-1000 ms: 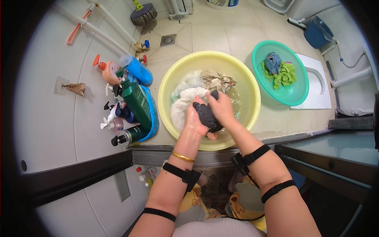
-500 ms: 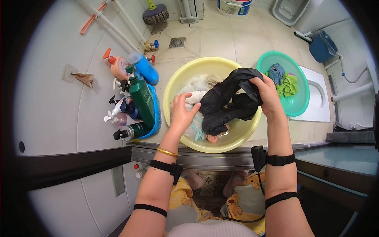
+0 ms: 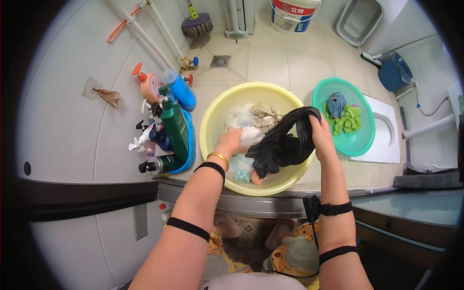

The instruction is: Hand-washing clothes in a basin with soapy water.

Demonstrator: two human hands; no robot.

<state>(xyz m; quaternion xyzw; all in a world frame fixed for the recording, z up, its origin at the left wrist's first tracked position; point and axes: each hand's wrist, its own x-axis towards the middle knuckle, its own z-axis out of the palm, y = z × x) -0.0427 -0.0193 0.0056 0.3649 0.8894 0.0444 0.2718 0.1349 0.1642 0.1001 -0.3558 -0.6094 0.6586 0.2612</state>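
In the yellow basin (image 3: pixel 211 159) lies a wet heap of laundry. My right hand (image 3: pixel 320 137) is closed on the top of a black garment (image 3: pixel 285 145), holding it up over the basin's right side while its lower end rests among the other pieces. My left hand (image 3: pixel 231 142) reaches into the basin with curled fingers on a white cloth (image 3: pixel 251 137), its thumb close to the black garment; the fingertips are partly hidden. Around them are a beige cloth (image 3: pixel 265 117), a pale piece with light-blue ties (image 3: pixel 241 169) and a bit of peach fabric (image 3: pixel 256 179).
A green basin (image 3: pixel 369 137) with green and blue cloths stands right, partly over a white squat toilet (image 3: pixel 385 128). A blue basket (image 3: pixel 191 150) of pump bottles sits left by the wall. Behind are a floor drain (image 3: pixel 220 61), brush (image 3: pixel 197 25) and paint bucket (image 3: pixel 292 19).
My left hand has lowered from above the heap onto the white cloth, its fingers closing from spread. The black garment hangs more stretched from my right hand. The view has shifted slightly.
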